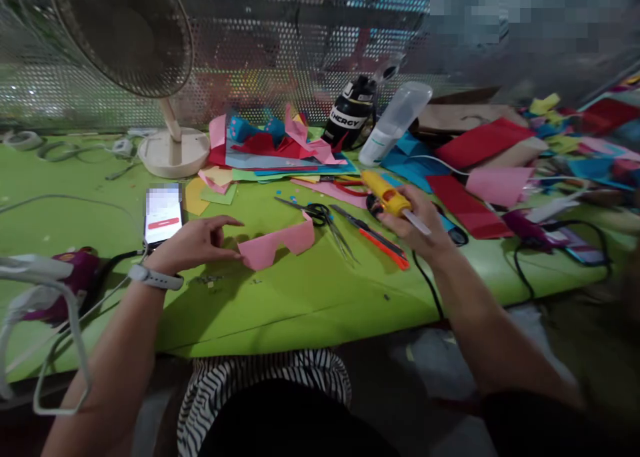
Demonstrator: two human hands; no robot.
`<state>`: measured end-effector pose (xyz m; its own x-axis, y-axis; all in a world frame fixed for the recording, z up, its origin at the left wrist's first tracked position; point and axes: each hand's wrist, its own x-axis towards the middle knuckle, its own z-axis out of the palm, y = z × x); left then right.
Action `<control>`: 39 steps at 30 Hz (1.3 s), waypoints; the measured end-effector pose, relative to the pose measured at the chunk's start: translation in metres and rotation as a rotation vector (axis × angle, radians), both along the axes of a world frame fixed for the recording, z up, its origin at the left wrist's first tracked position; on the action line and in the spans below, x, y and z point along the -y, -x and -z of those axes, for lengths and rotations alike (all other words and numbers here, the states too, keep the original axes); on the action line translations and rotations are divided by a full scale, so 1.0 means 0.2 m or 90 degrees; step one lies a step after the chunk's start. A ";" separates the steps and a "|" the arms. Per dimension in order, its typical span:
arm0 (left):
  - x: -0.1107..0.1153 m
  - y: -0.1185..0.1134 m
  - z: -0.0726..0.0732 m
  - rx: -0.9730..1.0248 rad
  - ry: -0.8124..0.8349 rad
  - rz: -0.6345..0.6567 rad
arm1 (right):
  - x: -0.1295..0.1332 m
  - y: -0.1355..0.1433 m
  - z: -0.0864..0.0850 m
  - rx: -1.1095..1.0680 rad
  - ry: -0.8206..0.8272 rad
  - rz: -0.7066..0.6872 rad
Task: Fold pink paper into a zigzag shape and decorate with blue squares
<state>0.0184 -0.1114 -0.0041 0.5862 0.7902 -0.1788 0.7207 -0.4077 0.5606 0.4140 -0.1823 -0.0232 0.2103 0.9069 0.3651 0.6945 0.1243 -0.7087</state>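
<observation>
Pink paper shape (277, 242), one, with yellow glue gun (389, 194), one, in hand

Left hand (203, 240): thumb and forefinger parted, at the shape's near-left end; whether the thumb touches the paper we cannot tell. Right hand (419, 218): wrapped round the glue gun, held above the green table (310, 310), glue stick (418, 222) projecting toward our forearm.

Step, as we judge it: readying to glue the paper. The next move seems to call for steadying the shape with the left hand and bringing the nozzle across from the right.

Between the hands, beyond the shape's right end: scissors (317, 212), tweezers (334, 224), orange-and-black cutter (384, 245), each lying on the table.

Hidden or unclear: the trigger, behind our right fingers; the nozzle, too blurred to follow. Phone (163, 217), just beyond the left hand: lower corner covered, screen partly pixelated. Fan (125, 34), farther out on that side: cut off at top. Paper heap (595, 137), well beyond the right hand: blurred, pieces uncountable.
</observation>
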 end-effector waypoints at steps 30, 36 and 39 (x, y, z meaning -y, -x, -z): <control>0.04 -0.10 0.14 0.153 0.122 0.022 | 0.09 0.64 0.04 -0.002 0.202 -0.425; 0.05 -0.10 0.15 0.153 0.102 0.038 | 0.08 0.67 0.05 0.007 0.174 -0.420; 0.05 -0.11 0.14 0.149 0.090 0.039 | 0.08 0.68 0.06 0.012 0.162 -0.420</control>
